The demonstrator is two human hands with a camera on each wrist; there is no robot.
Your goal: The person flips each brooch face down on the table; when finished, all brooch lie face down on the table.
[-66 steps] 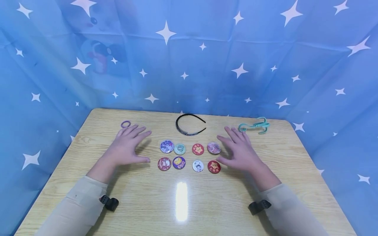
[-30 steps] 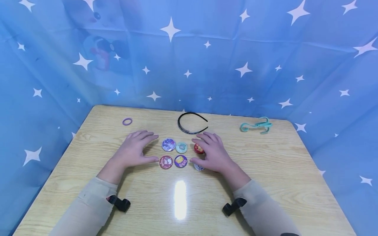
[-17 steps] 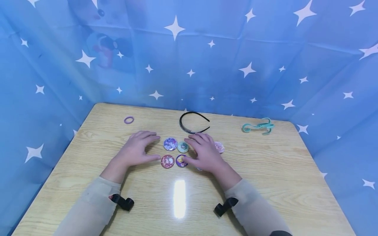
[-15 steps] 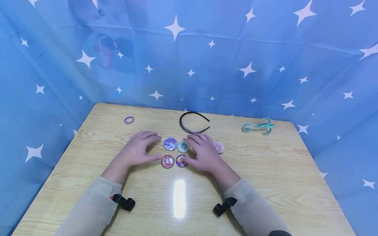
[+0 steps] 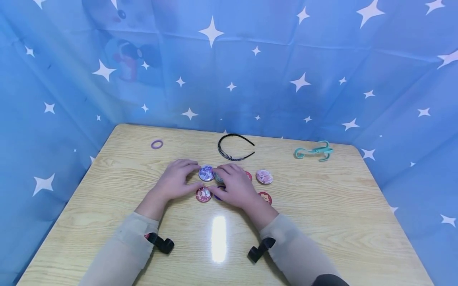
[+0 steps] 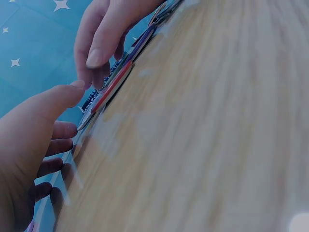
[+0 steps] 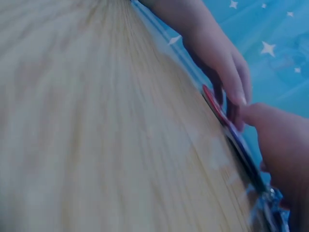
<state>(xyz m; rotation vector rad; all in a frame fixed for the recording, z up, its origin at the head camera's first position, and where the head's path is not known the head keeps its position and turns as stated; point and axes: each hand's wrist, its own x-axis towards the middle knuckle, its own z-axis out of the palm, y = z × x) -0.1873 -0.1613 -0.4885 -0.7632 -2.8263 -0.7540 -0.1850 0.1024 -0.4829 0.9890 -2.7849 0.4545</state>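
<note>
Round pin badges lie in two rows on the table. My left hand [image 5: 175, 180] is at their left end, fingertips by the blue-purple badge [image 5: 206, 173] and thumb over the top of the red badge [image 5: 203, 194]. My right hand [image 5: 234, 186] is over the middle badges, its fingers relaxed and spread. It partly covers a teal badge [image 5: 219, 178] and a purple badge [image 5: 217, 194]; the white badge is hidden. Both thumb tips are close together in the left wrist view, where my left fingers [image 6: 62, 145] look loosely bent. Neither hand visibly grips a badge.
Right of my right hand lie a pink badge [image 5: 264, 176] and two red badges, one with a star [image 5: 265, 197]. Behind are a purple ring [image 5: 156, 144], a black toothed headband [image 5: 222, 149] and a teal curled clip [image 5: 315, 151]. A starry blue curtain [image 5: 250, 67] hangs around the table.
My right hand has moved left across the badges, uncovering the pink and red ones on the right. My left hand has moved right, so both hands are now close together. The badges keep their layout.
</note>
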